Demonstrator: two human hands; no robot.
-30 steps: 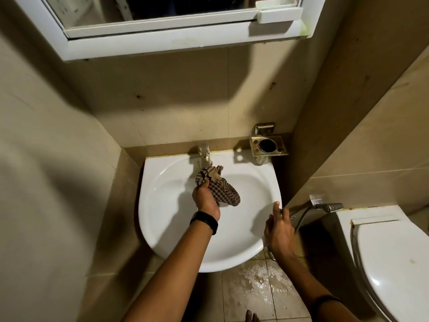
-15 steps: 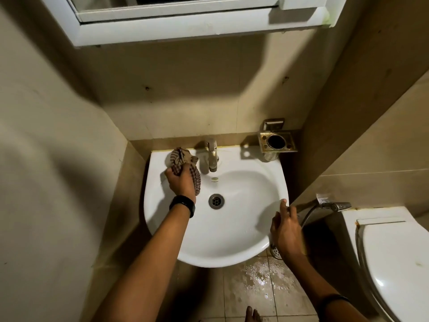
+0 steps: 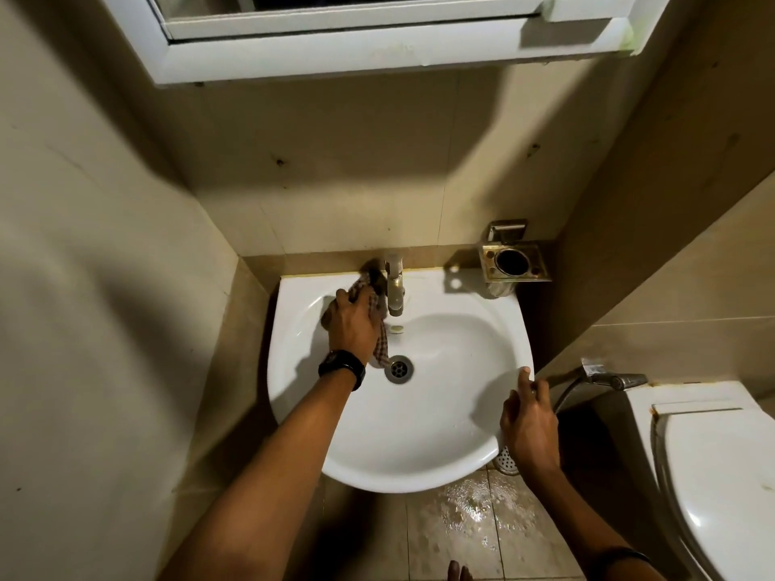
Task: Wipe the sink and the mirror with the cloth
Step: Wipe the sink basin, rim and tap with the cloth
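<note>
A white wall-hung sink (image 3: 419, 446) fills the middle of the view, with a metal tap (image 3: 394, 287) at its back and a drain (image 3: 398, 368) in the bowl. My left hand (image 3: 351, 325), with a black watch on the wrist, grips a checked cloth (image 3: 379, 341) and presses it on the sink's back ledge just left of the tap; a tail of cloth hangs toward the drain. My right hand (image 3: 529, 425) rests on the sink's right rim, fingers spread, holding nothing. The white-framed mirror (image 3: 335, 10) hangs above, mostly cut off by the top edge.
A metal cup holder (image 3: 513, 262) is fixed to the wall right of the tap. A spray hose (image 3: 616, 379) and a white toilet (image 3: 721, 488) stand at the right. Walls close in on the left and right. The floor tiles (image 3: 474, 509) under the sink are wet.
My left hand carried the cloth from the bowl's middle to the back left ledge, then right and back until it sat beside the tap. My right hand stayed on the rim.
</note>
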